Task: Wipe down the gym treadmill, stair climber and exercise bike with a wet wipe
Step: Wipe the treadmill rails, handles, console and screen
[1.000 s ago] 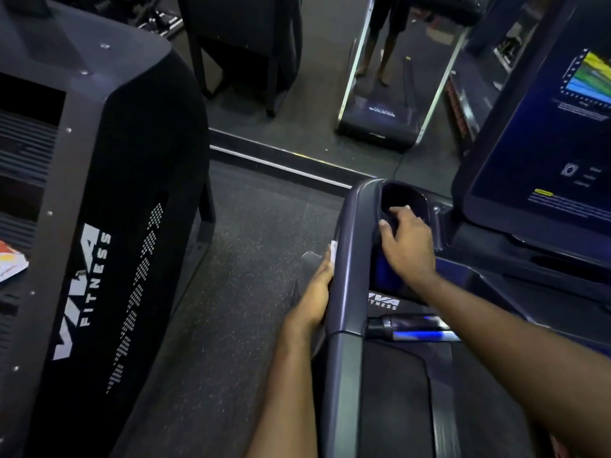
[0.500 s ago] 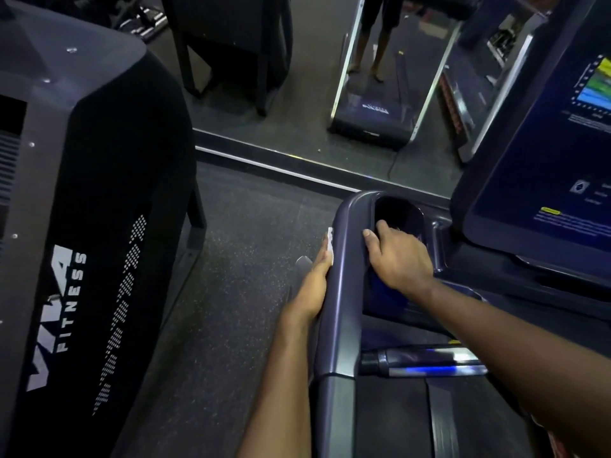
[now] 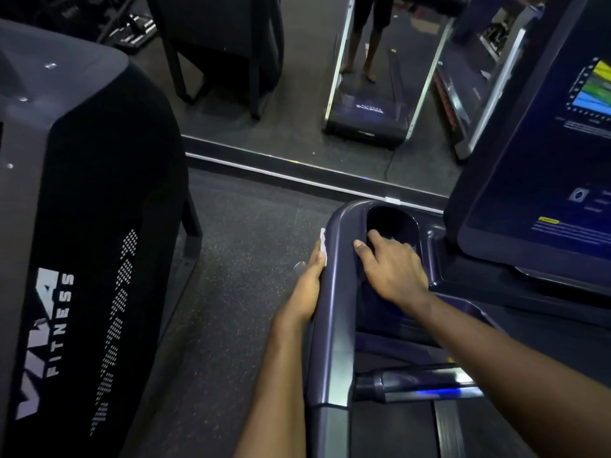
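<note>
Left hand (image 3: 310, 285) is pressing wet wipe (image 3: 323, 241) flat on treadmill (image 3: 334, 309) rail; right hand (image 3: 393, 276) is resting loose, holding nothing. Climber & bike are prob. waiting.

The left hand (image 3: 309, 289) hides its palm against the treadmill rail (image 3: 334, 325), just a white sliver of wet wipe (image 3: 323, 242) showing there; right of the rail, the screen (image 3: 545, 160) runs off frame, text unreadable.

Open floor (image 3: 238, 292) between treadmill rail (image 3: 334, 342) and black machine (image 3: 99, 226), console screen (image 3: 545, 160) looming right
</note>
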Tool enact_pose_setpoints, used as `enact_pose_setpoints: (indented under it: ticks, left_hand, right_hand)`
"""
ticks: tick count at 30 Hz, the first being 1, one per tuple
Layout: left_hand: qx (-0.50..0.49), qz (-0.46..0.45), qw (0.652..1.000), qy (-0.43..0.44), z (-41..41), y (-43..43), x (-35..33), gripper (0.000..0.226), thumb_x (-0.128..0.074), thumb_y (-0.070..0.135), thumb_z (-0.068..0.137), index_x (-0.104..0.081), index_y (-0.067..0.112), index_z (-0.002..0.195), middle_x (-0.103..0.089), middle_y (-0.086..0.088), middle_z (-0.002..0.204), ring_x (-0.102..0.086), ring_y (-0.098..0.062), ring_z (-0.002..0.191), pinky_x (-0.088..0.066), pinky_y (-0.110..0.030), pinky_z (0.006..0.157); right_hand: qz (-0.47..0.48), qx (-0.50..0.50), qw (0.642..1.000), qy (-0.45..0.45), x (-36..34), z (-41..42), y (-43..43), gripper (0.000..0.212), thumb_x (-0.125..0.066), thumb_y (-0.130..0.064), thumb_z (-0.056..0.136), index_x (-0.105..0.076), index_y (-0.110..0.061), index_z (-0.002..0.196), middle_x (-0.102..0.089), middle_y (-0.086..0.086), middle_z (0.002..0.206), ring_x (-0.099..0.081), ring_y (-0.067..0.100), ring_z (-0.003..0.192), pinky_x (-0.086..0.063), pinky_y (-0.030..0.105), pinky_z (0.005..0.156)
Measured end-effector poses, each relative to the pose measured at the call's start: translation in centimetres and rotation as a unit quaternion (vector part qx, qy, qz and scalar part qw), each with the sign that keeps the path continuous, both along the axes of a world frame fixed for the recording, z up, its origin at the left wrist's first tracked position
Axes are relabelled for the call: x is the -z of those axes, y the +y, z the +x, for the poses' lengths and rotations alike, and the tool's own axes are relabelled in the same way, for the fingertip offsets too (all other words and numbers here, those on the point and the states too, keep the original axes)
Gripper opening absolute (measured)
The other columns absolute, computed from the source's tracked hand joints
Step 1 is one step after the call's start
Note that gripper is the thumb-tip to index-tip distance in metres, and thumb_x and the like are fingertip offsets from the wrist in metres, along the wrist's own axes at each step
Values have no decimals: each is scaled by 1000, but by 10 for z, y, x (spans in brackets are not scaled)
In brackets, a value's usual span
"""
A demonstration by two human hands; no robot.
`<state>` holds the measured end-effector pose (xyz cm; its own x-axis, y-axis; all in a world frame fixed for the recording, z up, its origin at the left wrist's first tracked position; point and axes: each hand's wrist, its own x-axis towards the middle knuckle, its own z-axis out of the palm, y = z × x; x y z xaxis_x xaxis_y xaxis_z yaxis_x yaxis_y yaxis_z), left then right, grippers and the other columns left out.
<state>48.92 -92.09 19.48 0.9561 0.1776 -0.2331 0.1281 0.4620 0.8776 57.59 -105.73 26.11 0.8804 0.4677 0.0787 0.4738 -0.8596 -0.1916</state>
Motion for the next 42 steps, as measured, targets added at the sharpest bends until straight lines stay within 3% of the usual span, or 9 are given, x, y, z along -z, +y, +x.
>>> enact_pose_setpoints:
  ticks: [3,7,13,21,27,32,36,39,42]
  left_hand:
    - [-7,1,1000,-5,-5,0,4,48,-28,33,112,-23,33,160,-26,15,165,-23,-7,152,-20,-42,127]
    - [22,15,999,28,49,20,-24,42,-33,35,111,-50,24,148,-65,0,137,-64,-12,121,-55,-23,95]
    - [36,33,999,25,83,30,-29,41,-33,22,110,-53,16,145,-66,12,131,-63,3,114,-50,-11,87]
    - [147,38,984,89,115,43,-37,44,-37,35,108,-74,12,105,-78,-6,91,-73,-12,79,-55,-22,69]
    - [46,9,999,11,71,31,-27,40,-34,25,110,-54,24,145,-65,17,133,-60,1,123,-50,-12,92]
    - [92,70,993,3,91,37,-38,42,-35,17,109,-48,14,149,-56,7,144,-58,10,119,-45,-7,94]
    - [301,254,915,83,176,39,-71,37,-43,23,105,-65,15,134,-69,-5,129,-64,-19,120,-45,-32,107]
    - [383,399,824,124,219,21,-80,32,-54,38,97,-75,17,109,-78,3,102,-70,-16,98,-49,-37,96]
    - [410,406,813,77,228,11,-77,26,-52,34,100,-76,24,105,-75,16,108,-67,-3,103,-46,-24,94]
  right_hand:
    - [-3,13,1000,-27,1,-2,3,36,-29,-54,103,-42,-26,84,-45,-5,66,-35,23,62,-31,38,69]
    - [-15,20,998,-58,3,-4,3,37,-24,-55,100,-40,-27,81,-40,-7,63,-33,21,60,-29,36,67]
    - [-28,25,996,-77,2,-4,4,37,-27,-54,100,-39,-26,79,-39,-7,61,-32,19,58,-27,34,63]
    - [-32,24,996,-77,1,-5,3,37,-31,-53,101,-42,-24,81,-50,-3,63,-42,20,58,-29,33,63]
    - [-32,32,996,-81,1,-6,4,38,-31,-53,101,-46,-24,81,-43,-8,62,-40,16,57,-31,31,61]
    - [-36,30,995,-92,2,-6,6,38,-36,-51,101,-50,-22,82,-39,-8,63,-47,19,58,-30,31,61]
    - [-44,25,992,-111,0,-7,5,38,-41,-50,100,-52,-21,78,-47,-4,59,-50,21,55,-27,31,58]
    - [-44,31,991,-120,-1,-8,6,38,-43,-49,97,-55,-20,76,-54,-2,57,-54,21,51,-26,29,55]
    - [-38,36,992,-114,1,-7,6,38,-44,-51,97,-57,-20,78,-56,-2,59,-56,21,54,-28,28,54]
